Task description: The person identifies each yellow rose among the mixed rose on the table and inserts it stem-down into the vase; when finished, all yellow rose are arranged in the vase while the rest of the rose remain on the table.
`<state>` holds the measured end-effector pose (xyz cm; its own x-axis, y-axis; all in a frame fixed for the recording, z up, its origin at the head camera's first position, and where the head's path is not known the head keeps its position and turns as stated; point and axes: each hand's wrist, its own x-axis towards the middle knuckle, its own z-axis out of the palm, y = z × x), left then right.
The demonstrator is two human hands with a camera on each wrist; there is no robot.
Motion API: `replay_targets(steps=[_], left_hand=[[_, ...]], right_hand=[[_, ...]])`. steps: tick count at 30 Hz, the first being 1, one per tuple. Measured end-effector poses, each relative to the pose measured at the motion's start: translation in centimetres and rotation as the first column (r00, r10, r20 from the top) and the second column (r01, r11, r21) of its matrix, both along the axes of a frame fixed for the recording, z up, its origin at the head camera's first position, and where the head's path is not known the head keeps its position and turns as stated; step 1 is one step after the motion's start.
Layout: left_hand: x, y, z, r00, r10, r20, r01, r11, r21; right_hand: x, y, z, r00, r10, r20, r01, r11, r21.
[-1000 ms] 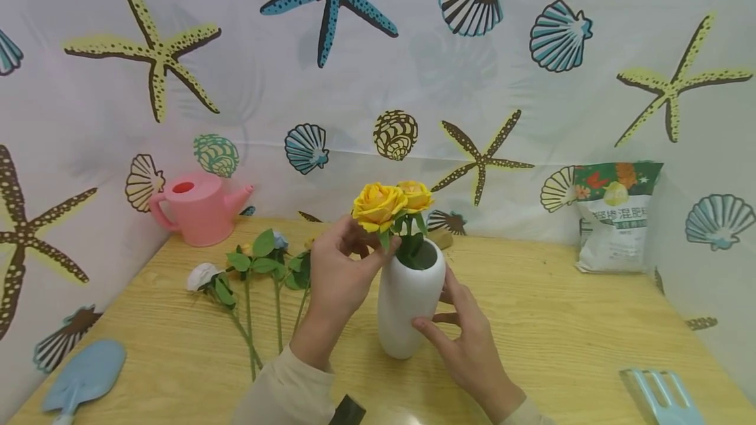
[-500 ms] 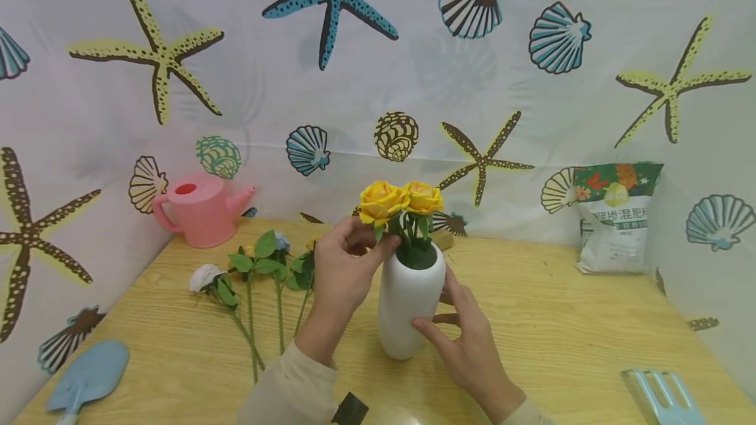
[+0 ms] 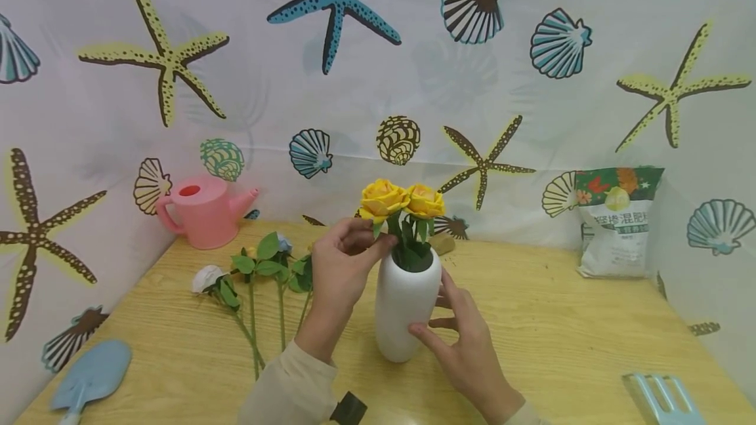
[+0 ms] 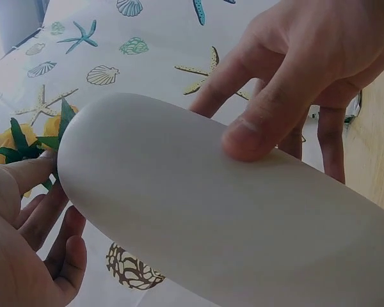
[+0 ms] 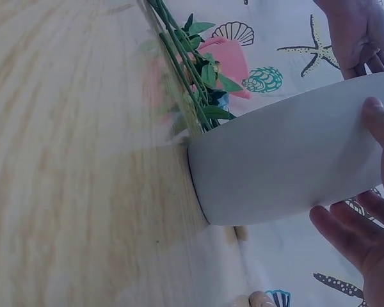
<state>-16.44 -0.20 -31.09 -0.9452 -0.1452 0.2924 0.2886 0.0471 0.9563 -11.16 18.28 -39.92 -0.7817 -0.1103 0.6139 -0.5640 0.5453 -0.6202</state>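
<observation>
"What do we note at the hands?"

"White vase [image 3: 397, 303] standing on the wooden table [image 3: 549, 326] — smooth, stiff, likely slippery and breakable. We'd hold it round the middle, where the right hand [image 3: 469, 343] grips, thumb in front, fingers apart."

"And the left hand [image 3: 341, 274]?"

"Thumb and fingers pinch the yellow roses [image 3: 386, 199] below the blooms; light, we judge, and bendable."

"Containers?"

"Rose stems inside the vase; the pink watering can's [image 3: 208, 214] contents we can't tell."
</observation>
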Motion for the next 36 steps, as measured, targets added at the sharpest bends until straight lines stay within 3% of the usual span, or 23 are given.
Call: replay_targets(steps=[7, 14, 17, 20, 23, 26, 30, 33, 36], left_hand=[[-0.1, -1.0, -0.1, 0.999, -0.032, 0.005, 0.032, 0.998, -0.055], [-0.6, -5.0, -0.5, 0.981, -0.183, -0.067, 0.176, 0.979, -0.104], [-1.1, -7.2, -1.1, 0.984, -0.175, -0.028, 0.170, 0.975, -0.143], [-1.5, -9.1, -2.0, 0.988, -0.134, 0.072, 0.148, 0.959, -0.243], [-1.6, -10.7, -3.5, 0.973, -0.100, 0.209, 0.179, 0.898, -0.401], [-1.7, -11.9, -5.2, 0.945, -0.074, 0.319, 0.248, 0.798, -0.550], [-2.0, -12.6, -7.2, 0.929, -0.053, 0.367, 0.303, 0.680, -0.668], [-2.2, -12.6, -8.1, 0.929, -0.033, 0.369, 0.306, 0.630, -0.714], [-2.2, -12.3, -8.6, 0.929, -0.015, 0.370, 0.302, 0.607, -0.735]], right_hand=[[0.0, -0.1, 0.0, 1.000, 0.010, -0.014, -0.010, 1.000, -0.009], [0.1, -0.3, 0.0, 1.000, 0.008, -0.016, -0.008, 1.000, -0.019], [0.2, -0.4, 0.0, 1.000, 0.004, -0.009, -0.004, 1.000, -0.022], [0.3, -0.5, 0.0, 1.000, -0.003, -0.003, 0.003, 1.000, -0.030], [0.3, -0.6, -0.1, 1.000, -0.017, 0.000, 0.017, 0.999, -0.038], [0.4, -0.6, -0.1, 0.999, -0.033, 0.001, 0.033, 0.999, -0.040], [0.5, -0.7, -0.1, 0.999, -0.053, -0.001, 0.053, 0.998, -0.033], [0.6, -0.8, 0.0, 0.998, -0.067, 0.002, 0.067, 0.997, -0.028], [0.7, -1.0, 0.1, 0.997, -0.074, 0.017, 0.074, 0.997, -0.025]])
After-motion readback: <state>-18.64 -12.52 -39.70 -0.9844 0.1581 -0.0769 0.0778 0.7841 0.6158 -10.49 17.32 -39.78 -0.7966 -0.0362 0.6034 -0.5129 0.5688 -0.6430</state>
